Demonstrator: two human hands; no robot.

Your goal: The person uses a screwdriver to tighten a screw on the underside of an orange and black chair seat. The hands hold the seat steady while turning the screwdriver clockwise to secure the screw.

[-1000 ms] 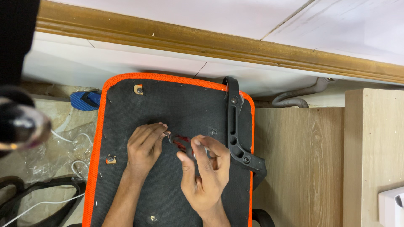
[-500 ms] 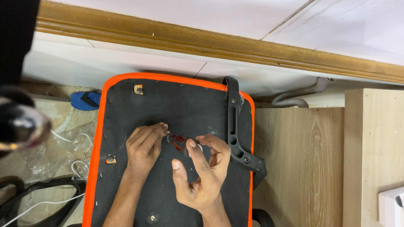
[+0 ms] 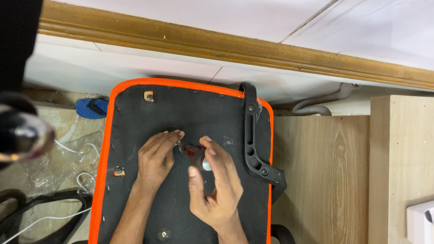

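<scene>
Left hand: we see our left hand (image 3: 156, 158) lying flat on the black underside of the seat (image 3: 190, 113), fingers together, grasping nothing, fingertips just beside the screwdriver's tip.
Right hand: our right hand (image 3: 216, 187) is wrapped loosely round the screwdriver (image 3: 195, 153), thumb and fingers on its red-and-black handle.
Screwdriver: it sits mid-seat between both hands, tip towards the left fingertips.
Seat: orange-edged, upside down, a black armrest bracket (image 3: 253, 140) bolted along its right side.
Around: a wooden panel (image 3: 316, 180) to the right, a blue slipper (image 3: 92, 108) to the left.
</scene>
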